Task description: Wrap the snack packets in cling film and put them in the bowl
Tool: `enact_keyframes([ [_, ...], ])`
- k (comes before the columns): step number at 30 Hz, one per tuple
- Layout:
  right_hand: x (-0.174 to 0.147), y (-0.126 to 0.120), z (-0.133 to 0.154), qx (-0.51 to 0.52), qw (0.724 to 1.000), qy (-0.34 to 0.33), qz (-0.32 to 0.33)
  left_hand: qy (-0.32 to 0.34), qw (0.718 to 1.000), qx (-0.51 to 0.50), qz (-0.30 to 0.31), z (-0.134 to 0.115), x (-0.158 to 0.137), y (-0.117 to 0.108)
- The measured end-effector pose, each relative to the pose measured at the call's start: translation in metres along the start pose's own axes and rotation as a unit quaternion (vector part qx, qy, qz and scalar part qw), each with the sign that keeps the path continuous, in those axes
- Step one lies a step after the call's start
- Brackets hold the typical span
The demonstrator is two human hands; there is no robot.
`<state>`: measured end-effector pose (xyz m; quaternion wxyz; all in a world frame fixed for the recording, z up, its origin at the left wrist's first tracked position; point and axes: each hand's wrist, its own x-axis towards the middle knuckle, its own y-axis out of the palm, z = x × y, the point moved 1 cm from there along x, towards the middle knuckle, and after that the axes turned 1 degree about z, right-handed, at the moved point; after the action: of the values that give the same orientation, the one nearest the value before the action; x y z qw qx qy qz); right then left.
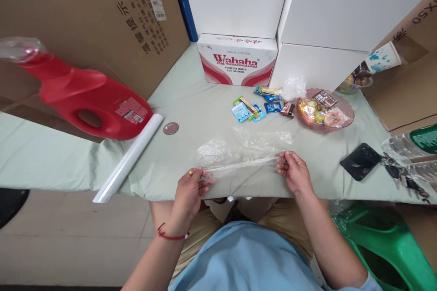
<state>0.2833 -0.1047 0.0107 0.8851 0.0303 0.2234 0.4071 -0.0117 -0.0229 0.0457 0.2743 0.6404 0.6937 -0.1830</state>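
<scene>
Between my two hands a clear plastic bag (246, 159) is stretched, its near edge pulled into a taut line above the cloth-covered table. My left hand (193, 186) pinches one end of that edge, thumb against fingers. At the other end my right hand (294, 170) grips it the same way. Crumpled film spreads away from me onto the cloth. Beyond it lie several small wrapped snacks (244, 109) and a pink see-through bowl (346, 120) with more packets in it. Left of the bag is a small round disc (170, 128).
A roll of white film (129, 159) lies at the left by a big red jug (95, 95). The Wahaha carton (239, 61) stands at the back. To the right are a black card holder (361, 161), keys (403, 175) and bottles (406, 143). A green stool (385, 241) stands below.
</scene>
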Motion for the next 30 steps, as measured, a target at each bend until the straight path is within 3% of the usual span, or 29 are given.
enact_keyframes([
  [5,0.020,0.008,0.008,-0.100,0.994,-0.032,0.010,-0.062,0.993,0.093,0.038,0.009,-0.008,-0.042],
  [7,0.028,0.010,0.013,-0.138,0.989,-0.033,0.033,-0.004,0.989,0.146,0.001,0.001,-0.010,-0.058],
  [9,0.033,0.013,0.019,-0.173,0.983,-0.033,0.058,0.131,0.963,0.214,-0.097,-0.017,-0.015,-0.065],
  [10,0.034,0.014,0.022,-0.189,0.979,-0.035,0.069,0.215,0.933,0.248,-0.150,-0.030,-0.019,-0.062],
  [12,0.035,0.018,0.026,-0.221,0.970,-0.047,0.090,0.387,0.850,0.305,-0.185,-0.054,-0.030,-0.044],
  [14,0.033,0.023,0.029,-0.258,0.957,-0.066,0.112,0.541,0.757,0.353,-0.099,-0.071,-0.042,-0.012],
  [16,0.029,0.029,0.030,-0.293,0.943,-0.083,0.134,0.610,0.696,0.378,0.026,-0.074,-0.052,0.025],
  [18,0.024,0.033,0.029,-0.316,0.933,-0.094,0.145,0.635,0.672,0.376,0.067,-0.062,-0.060,0.056],
  [21,0.017,0.035,0.025,-0.319,0.932,-0.111,0.129,0.656,0.653,0.367,0.093,-0.019,-0.068,0.084],
  [27,0.009,0.039,0.008,-0.261,0.952,-0.147,0.070,0.685,0.615,0.382,0.081,0.070,-0.067,0.104],
  [30,0.008,0.043,0.002,-0.252,0.955,-0.144,0.063,0.665,0.630,0.392,0.080,0.086,-0.055,0.109],
])
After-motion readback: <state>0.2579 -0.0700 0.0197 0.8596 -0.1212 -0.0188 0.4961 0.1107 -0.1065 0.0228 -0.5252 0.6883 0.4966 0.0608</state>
